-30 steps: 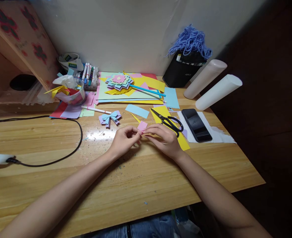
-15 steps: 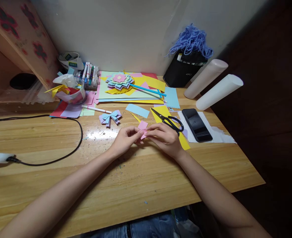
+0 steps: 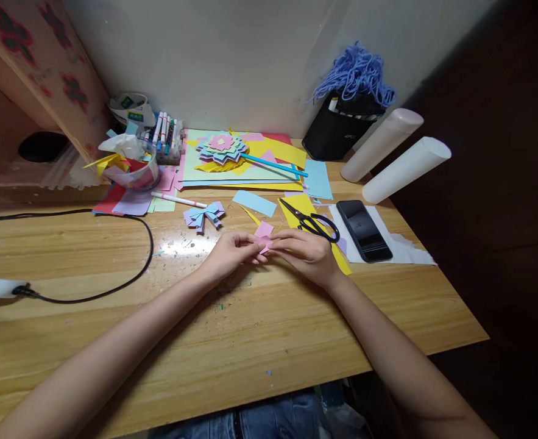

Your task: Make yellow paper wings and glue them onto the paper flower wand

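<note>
Pink paper piece [image 3: 265, 245] between the fingers of the left hand [image 3: 228, 256] and right hand [image 3: 312, 256].
Both hands' fingers pinch the piece from opposite sides. Just beyond them: a pink square [image 3: 264, 229]; beyond the right fingers, black scissors [image 3: 317, 226]. The worktop [image 3: 232, 360] extends from the fingers to its near edge.

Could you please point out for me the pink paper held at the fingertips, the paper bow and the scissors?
Held pink paper [image 3: 264, 242]: head view, on its exposed middle.
Paper bow [image 3: 206, 213]: head view, on its light blue centre.
Scissors [image 3: 302, 219]: head view, around the pivot.
</note>
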`<state>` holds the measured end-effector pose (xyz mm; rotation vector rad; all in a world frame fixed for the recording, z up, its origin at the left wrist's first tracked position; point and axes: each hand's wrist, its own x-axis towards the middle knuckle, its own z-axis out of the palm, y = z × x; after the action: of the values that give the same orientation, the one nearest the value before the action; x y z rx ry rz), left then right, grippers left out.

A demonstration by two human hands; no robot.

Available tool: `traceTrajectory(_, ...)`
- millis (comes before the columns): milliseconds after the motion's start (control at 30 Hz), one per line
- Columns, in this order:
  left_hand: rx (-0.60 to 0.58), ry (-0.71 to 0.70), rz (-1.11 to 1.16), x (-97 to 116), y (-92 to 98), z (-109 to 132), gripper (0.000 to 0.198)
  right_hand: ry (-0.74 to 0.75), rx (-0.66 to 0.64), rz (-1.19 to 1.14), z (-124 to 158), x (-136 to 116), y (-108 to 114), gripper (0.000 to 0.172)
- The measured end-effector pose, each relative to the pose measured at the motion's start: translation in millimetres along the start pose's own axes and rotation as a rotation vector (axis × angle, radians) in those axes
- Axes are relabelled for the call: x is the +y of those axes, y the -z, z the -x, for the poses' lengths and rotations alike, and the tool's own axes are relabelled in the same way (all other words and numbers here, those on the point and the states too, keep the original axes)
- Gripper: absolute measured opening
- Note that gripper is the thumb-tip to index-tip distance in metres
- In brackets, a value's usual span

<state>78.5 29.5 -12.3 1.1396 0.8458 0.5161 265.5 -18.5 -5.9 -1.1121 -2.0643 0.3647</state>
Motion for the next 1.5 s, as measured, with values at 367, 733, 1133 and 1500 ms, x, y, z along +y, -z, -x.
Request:
traceTrajectory(367, 0.371, -0.528, -1.121, -5, -5.5, 18, 0.017, -0.142, -0.112, 0.099, -1, 3, -13, 0.008)
traceTrajectory(733, 0.226, -0.421, -1.246, -6, -3.6, 16, 0.020, -0.224, -0.161, 0.027, -2, 3, -11, 0.005)
traceTrajectory(1133, 0.257, -0.339, -1.237, -10, -1.6, 11, 0.019, -0.385, -0.076, 0.047, 1, 6, -22, 0.005)
traceTrajectory(1500, 0.255, -0.277, -1.357, -5, -2.3, 8, 0.023, -0.396, -0.047, 0.134, 2, 1, -26, 0.009)
